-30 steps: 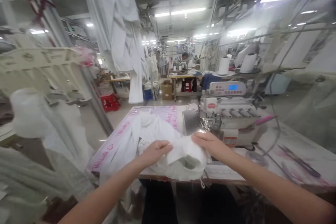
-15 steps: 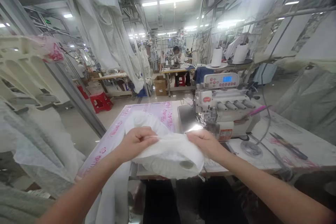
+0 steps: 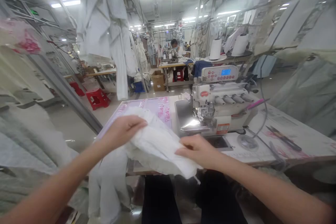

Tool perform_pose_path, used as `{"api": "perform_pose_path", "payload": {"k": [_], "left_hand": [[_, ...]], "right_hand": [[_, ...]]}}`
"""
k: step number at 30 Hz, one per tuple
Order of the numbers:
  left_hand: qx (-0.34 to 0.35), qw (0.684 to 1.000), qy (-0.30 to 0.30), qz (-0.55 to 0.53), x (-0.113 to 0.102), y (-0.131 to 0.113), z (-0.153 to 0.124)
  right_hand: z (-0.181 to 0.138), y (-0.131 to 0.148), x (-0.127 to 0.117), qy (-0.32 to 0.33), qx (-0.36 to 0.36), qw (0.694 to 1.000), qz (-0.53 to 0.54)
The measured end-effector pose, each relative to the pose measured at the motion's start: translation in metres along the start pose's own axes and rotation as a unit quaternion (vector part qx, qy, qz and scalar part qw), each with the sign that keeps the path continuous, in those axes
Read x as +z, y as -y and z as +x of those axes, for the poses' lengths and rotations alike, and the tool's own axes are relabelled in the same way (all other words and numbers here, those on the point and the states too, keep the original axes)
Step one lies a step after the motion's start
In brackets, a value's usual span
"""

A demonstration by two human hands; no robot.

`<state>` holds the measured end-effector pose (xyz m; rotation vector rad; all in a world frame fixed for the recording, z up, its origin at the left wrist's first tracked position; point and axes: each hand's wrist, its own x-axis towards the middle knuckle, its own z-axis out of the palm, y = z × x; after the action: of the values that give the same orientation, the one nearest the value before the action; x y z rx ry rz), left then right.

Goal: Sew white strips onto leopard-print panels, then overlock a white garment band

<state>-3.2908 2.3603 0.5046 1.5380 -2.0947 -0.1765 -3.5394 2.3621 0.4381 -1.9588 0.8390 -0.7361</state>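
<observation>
A white garment (image 3: 160,143) is stretched between my two hands over the front edge of the sewing table. My left hand (image 3: 128,127) pinches its upper left part, fingers closed on the cloth. Lower down and to the right, my right hand (image 3: 198,150) grips the other end, where a loose thread dangles. More of the white cloth hangs off the table below my left forearm. Just beyond my right hand stands an overlock sewing machine (image 3: 223,99) with a lit blue display; the garment is apart from its metal plate (image 3: 183,117).
Tweezers and small scissors (image 3: 285,138) lie right of the machine. Thread cones (image 3: 215,49) stand behind it. White cloth (image 3: 105,17) hangs at upper left beside a metal post (image 3: 65,91). A red stool (image 3: 97,98) is on the floor; a co-worker (image 3: 174,47) sits farther back.
My left hand has risen slightly and moved left, while my right hand has gone lower. The garment, earlier held level with its opening showing, now slants down to the right.
</observation>
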Motion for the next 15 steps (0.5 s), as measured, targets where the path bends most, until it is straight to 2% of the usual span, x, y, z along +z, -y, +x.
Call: {"api": "perform_pose_path", "payload": {"k": [2,3,5,6,8,11,13,15], "left_hand": [[0.051,0.988,-0.007,0.144,-0.005,-0.005,0.038],[0.077,0.978,-0.009,0.196,0.000,-0.011,0.059],[0.123,0.968,-0.002,0.218,0.025,-0.028,0.094],[0.145,0.971,0.009,0.189,0.044,-0.038,0.107],[0.158,0.980,0.046,0.114,0.089,-0.053,0.117],[0.152,0.984,0.083,0.046,0.145,-0.060,0.109],[0.132,0.988,0.085,0.011,0.163,-0.059,0.103],[0.094,0.993,0.075,-0.022,0.171,-0.058,0.104]], "right_hand": [[0.015,0.000,0.018,-0.023,0.031,0.986,0.164],[0.022,-0.003,0.027,-0.048,0.041,0.964,0.259],[0.029,-0.016,0.040,-0.096,0.073,0.910,0.396],[0.026,-0.025,0.044,-0.117,0.089,0.892,0.428],[0.009,-0.047,0.044,-0.153,0.112,0.878,0.439],[-0.030,-0.078,0.033,-0.169,0.134,0.875,0.433],[-0.050,-0.090,0.023,-0.157,0.139,0.877,0.433],[-0.059,-0.095,0.015,-0.153,0.135,0.879,0.432]]}}
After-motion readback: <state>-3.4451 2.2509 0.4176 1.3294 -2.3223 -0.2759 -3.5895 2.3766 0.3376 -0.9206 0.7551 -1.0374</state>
